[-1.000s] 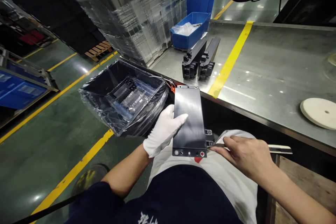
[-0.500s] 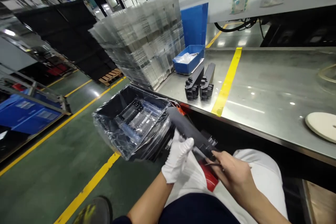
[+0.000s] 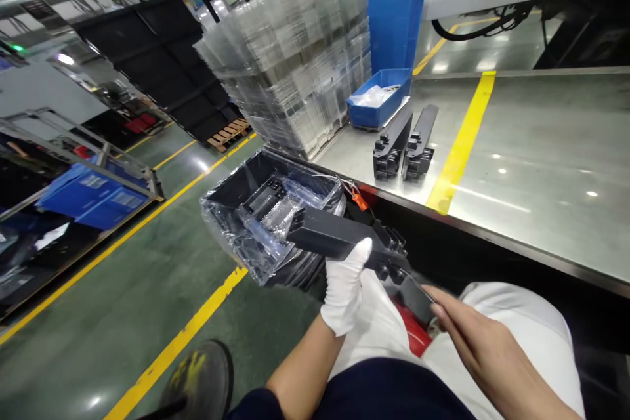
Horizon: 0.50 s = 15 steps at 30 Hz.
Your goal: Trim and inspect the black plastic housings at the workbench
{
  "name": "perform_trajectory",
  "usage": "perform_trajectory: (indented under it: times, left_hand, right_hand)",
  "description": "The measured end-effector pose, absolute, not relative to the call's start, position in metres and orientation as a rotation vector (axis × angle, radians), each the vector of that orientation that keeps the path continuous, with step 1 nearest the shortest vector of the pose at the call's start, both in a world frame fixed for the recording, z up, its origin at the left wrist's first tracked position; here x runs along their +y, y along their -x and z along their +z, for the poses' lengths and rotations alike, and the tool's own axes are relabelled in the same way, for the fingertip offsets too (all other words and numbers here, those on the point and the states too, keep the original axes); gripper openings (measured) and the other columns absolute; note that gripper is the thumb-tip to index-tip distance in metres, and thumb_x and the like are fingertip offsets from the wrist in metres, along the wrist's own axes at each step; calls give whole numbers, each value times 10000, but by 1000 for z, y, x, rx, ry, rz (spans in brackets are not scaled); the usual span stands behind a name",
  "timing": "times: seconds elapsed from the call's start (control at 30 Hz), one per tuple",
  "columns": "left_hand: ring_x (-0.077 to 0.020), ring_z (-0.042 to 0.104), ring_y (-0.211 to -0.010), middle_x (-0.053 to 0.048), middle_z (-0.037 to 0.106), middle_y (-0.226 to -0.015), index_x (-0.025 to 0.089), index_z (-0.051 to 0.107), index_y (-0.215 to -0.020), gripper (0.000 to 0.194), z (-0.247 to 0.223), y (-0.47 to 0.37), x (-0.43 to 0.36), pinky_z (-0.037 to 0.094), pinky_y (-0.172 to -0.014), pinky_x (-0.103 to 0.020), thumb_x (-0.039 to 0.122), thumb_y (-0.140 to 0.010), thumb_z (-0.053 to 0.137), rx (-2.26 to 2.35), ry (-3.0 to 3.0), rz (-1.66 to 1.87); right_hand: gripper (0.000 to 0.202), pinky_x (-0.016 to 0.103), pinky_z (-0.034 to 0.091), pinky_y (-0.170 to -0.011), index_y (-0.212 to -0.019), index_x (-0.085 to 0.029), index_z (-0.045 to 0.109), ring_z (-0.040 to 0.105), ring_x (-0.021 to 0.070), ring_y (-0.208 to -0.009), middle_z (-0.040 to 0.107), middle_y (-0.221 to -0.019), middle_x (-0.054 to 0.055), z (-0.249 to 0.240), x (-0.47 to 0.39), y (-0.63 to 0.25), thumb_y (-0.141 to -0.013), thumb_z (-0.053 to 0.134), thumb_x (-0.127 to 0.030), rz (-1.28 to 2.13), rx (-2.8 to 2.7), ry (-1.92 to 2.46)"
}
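Note:
My left hand (image 3: 346, 292), in a white glove, is closed around a long black plastic part (image 3: 327, 231). The part slants over my lap, its plain end toward the lined bin and its clipped, detailed end toward my right hand. My bare right hand (image 3: 475, 335) pinches a slim, blade-like tool (image 3: 422, 290), its tip at the part's near end; the tool's exact kind is unclear. Two similar black parts (image 3: 392, 144) stand side by side on the metal bench (image 3: 536, 144).
Left of the bench, a black bin (image 3: 231, 187) lined with clear plastic holds black parts and wrapping. Stacked clear trays (image 3: 290, 59) rise behind it. A blue box (image 3: 381, 108) with plastic bags sits on the bench. A blue-crate cart (image 3: 105, 193) stands at far left.
The black part has been turned in my left hand, so its broad side now shows and it lies flatter. My right hand has drawn back a little to the right. The camera view has shifted left.

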<state>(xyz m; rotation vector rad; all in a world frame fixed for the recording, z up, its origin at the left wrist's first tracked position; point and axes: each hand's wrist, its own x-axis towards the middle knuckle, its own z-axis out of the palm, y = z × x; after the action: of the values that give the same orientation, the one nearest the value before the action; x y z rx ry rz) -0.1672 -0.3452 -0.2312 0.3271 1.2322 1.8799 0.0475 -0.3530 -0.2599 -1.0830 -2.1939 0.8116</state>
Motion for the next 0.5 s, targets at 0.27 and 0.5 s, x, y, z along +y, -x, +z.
perform_trajectory:
  times: [0.27, 0.5]
  left_hand:
    - [-227, 713, -1148, -31, 740, -1276, 267, 680, -1216, 584, -237, 167, -352, 507, -1135, -418, 352, -695, 929, 1407, -441, 1810]
    - [-263, 713, -1119, -60, 752, -1236, 245, 698, -1147, 627, -227, 164, -358, 481, -1146, -453, 436, -610, 959, 1555, -536, 1643]
  right_hand:
    - [625, 257, 524, -452, -1467, -147, 449, 712, 186, -537, 764, -824, 31, -241, -359, -31, -872, 348, 16, 310, -2439, 858]
    - [694, 271, 372, -428, -1320, -122, 592, 645, 164, -458, 720, -735, 14, -231, -355, -27, -686, 396, 83, 297, -2638, 985]
